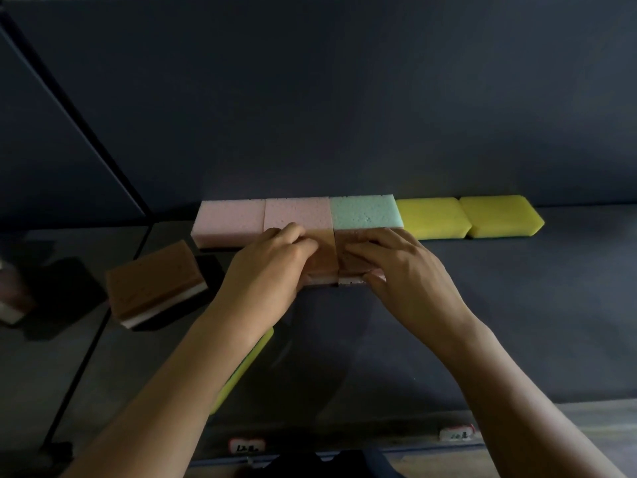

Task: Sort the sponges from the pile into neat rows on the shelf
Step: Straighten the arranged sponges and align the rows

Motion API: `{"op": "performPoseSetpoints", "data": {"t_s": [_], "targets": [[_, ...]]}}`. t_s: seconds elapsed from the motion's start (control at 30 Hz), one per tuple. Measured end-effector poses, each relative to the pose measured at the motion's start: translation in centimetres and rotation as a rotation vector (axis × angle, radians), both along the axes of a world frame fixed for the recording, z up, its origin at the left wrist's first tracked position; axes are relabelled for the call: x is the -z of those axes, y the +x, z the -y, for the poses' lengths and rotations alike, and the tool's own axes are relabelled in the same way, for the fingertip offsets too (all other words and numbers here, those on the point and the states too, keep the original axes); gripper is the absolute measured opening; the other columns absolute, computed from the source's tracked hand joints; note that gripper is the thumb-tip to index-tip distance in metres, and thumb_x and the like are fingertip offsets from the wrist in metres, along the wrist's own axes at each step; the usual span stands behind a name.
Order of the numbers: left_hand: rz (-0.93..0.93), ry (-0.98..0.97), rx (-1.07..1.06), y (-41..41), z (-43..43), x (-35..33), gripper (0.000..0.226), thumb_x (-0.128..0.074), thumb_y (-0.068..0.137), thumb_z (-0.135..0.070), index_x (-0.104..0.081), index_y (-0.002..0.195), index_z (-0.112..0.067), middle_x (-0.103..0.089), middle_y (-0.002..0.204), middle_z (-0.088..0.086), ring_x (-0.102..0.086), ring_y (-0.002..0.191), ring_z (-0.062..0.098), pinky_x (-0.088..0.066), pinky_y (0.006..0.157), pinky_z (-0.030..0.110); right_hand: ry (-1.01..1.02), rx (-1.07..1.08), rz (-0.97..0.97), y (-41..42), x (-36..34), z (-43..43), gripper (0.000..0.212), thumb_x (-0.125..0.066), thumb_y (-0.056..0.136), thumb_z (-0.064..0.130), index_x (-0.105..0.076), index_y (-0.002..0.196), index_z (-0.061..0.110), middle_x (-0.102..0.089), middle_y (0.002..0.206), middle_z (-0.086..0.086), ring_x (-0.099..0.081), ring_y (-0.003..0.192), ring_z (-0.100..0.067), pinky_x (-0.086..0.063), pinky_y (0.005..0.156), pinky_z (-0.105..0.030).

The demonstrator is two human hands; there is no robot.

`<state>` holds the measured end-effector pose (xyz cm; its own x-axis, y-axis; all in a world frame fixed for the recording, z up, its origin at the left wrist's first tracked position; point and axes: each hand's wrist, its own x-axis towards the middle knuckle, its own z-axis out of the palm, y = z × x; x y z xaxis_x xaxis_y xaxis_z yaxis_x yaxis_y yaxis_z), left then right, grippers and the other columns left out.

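The left hand (272, 260) grips the left brown sponge (324, 257), its fingers curled over the top and near-left edge. The right hand (403, 267) holds the right brown sponge (343, 240), with fingers laid across the top and the thumb against the front face. The two sponges sit side by side on the shelf (517, 305), touching along one seam between the hands, each showing a pale layer at the front.

Just behind the grip, touching the brown pair, runs a back row against the wall. A pink sponge (298, 212) is behind the left hand and a teal sponge (365, 212) is behind the right hand. Another pink sponge (229, 219) lies further left of the grip. Right of the teal one are two yellow sponges (432, 217) (499, 215), side by side.

Left of the left hand, apart from the rows, a loose brown sponge (155, 284) lies at an angle. Nearer the person, a lime sponge (248, 360) shows partly from under the left forearm. At the shelf's front edge are two small labels (246, 446) (455, 434), whose writing is too blurred to read.
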<state>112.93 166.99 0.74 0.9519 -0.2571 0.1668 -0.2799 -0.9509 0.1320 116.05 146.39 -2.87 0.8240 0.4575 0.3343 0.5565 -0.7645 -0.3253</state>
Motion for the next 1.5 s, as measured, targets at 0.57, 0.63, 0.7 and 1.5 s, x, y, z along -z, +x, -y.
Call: {"op": "performPoseSetpoints", "data": {"t_s": [0.57,0.63,0.7,1.5], "targets": [[0.014,-0.042,-0.159,-5.2,-0.7,-0.9,0.061,-0.070,0.083,-0.041,-0.050,0.137,-0.021,-0.046,0.141,-0.005,-0.052,0.122,0.016,-0.045,0.091,0.029,-0.017,-0.087,0.037,-1.7,-1.7,-0.2,0.046,-0.072,0.083,0.021,-0.062,0.128,0.022,-0.055,0.133,-0.001,-0.050,0.122,-0.026,-0.048,0.099,-0.048],[0.037,-0.060,-0.241,-7.7,-1.4,-0.5,0.064,-0.071,0.079,-0.045,-0.052,0.136,-0.021,-0.048,0.140,-0.004,-0.054,0.121,0.017,-0.048,0.088,0.030,0.031,-0.159,0.071,-2.8,-1.9,-1.0,0.039,-0.070,0.085,0.024,-0.065,0.124,0.020,-0.056,0.132,-0.003,-0.051,0.120,-0.027,-0.048,0.099,-0.048],[0.034,-0.055,-0.336,-9.9,-2.2,0.1,0.070,-0.067,0.077,-0.052,-0.049,0.138,-0.021,-0.045,0.143,-0.001,-0.051,0.125,0.020,-0.049,0.090,0.035,0.052,-0.234,0.076,-3.7,-1.9,-2.1,0.036,-0.066,0.088,0.028,-0.066,0.122,0.019,-0.056,0.131,-0.005,-0.054,0.118,-0.028,-0.049,0.095,-0.047],[-0.035,-0.398,0.026,-12.1,-3.4,2.0,0.069,-0.066,0.075,-0.041,-0.049,0.138,-0.017,-0.049,0.136,-0.003,-0.050,0.123,0.017,-0.053,0.093,0.042,0.007,-0.264,-0.134,-9.5,-1.5,-1.8,0.069,-0.071,0.082,0.040,-0.046,0.143,0.019,-0.041,0.149,0.004,-0.043,0.135,-0.014,-0.047,0.103,-0.035]]}}
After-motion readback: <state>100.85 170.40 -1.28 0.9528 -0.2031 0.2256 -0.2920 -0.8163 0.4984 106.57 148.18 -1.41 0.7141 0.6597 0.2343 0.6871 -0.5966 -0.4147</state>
